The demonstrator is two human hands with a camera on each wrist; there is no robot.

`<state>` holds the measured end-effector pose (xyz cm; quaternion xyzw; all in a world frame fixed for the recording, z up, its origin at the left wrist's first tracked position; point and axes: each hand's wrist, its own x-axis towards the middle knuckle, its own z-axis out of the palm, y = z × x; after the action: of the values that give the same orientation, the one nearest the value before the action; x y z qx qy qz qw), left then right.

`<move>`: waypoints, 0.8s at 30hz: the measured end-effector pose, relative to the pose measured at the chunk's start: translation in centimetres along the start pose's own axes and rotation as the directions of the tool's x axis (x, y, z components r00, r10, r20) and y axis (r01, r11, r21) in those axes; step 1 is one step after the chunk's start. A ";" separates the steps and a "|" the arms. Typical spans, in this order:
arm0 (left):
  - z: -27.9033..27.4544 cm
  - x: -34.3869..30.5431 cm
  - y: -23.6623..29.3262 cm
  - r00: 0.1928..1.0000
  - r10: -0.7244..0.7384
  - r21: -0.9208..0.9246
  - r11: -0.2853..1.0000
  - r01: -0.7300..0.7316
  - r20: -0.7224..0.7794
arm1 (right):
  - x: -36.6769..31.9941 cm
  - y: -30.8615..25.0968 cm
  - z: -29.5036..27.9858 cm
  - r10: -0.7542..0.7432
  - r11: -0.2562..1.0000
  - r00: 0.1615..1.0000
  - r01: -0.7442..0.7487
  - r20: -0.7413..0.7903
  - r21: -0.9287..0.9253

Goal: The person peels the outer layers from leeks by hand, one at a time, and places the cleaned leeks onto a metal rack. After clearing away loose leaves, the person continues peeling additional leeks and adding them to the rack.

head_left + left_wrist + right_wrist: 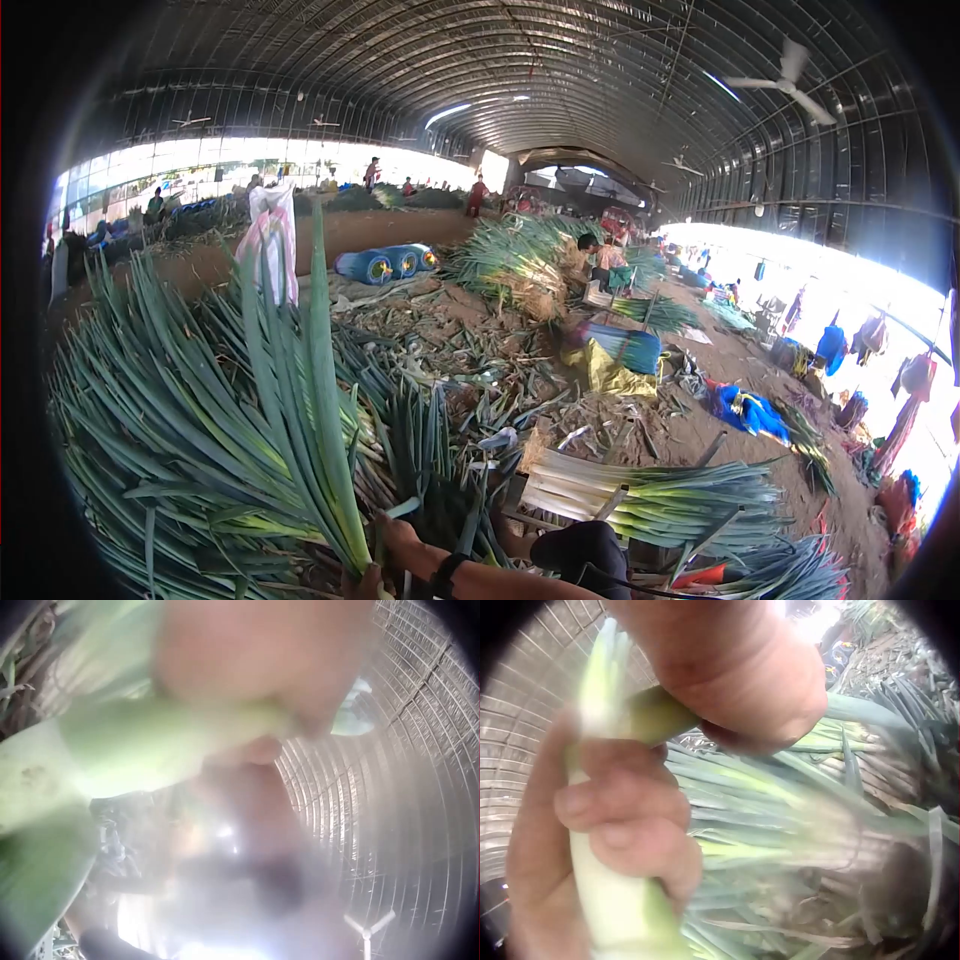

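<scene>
My main worry is the leek [312, 400] itself. It stands nearly upright and its long leaves fan out high above the grip, so I judge it top-heavy. A quick tilt could crease the leaves or bend the stalk where the fingers bear on it. The stalk looks smooth, and if the grip loosens it could slide down and drop onto the trimmings on the floor [460, 330]. The pile [140, 430] of loose leeks lies close on the left, so its leaves could snag the raised ones if I swing that way.

Both hands are low at the bottom edge of the head view, on the lower stalk, with all the greenery rising above them. The left hand [362, 582] is the lower one. Its fingers are curled round the pale stalk, which shows plainly in the right wrist view. The right hand [398, 532] sits just above it, and I read its thumb as pressed over the green part, gripping too, though that picture is blurred. The left wrist view is too soft to add more. A tied bundle [650, 495] lies to the right, apart from both hands.
</scene>
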<state>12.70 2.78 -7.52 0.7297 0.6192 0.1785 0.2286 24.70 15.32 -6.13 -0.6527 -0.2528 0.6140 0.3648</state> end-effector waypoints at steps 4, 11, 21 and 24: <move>-0.4 -0.3 -3.0 0.965 0.221 0.186 0.963 -0.193 -0.139 | -2.7 -5.5 -2.4 -0.016 0.993 0.966 0.046 -0.258 0.111; -4.3 1.0 -3.1 0.763 0.283 0.074 0.952 -0.296 -0.581 | 0.0 3.7 -6.1 -0.140 0.954 0.899 0.235 0.414 -0.188; -10.4 2.2 -0.8 0.955 -0.227 -0.872 -0.406 -0.273 -0.193 | -10.6 2.2 -1.4 -0.312 0.652 0.655 0.674 0.688 -0.346; -10.5 1.9 -0.8 0.958 -0.207 -0.876 -0.403 -0.267 -0.197 | -10.6 1.7 -0.5 -0.336 0.691 0.652 0.661 0.680 -0.293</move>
<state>6.71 5.96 0.73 0.1861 0.1891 0.7224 0.6386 23.78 5.93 -0.91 -0.4062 -0.6823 0.5580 0.2411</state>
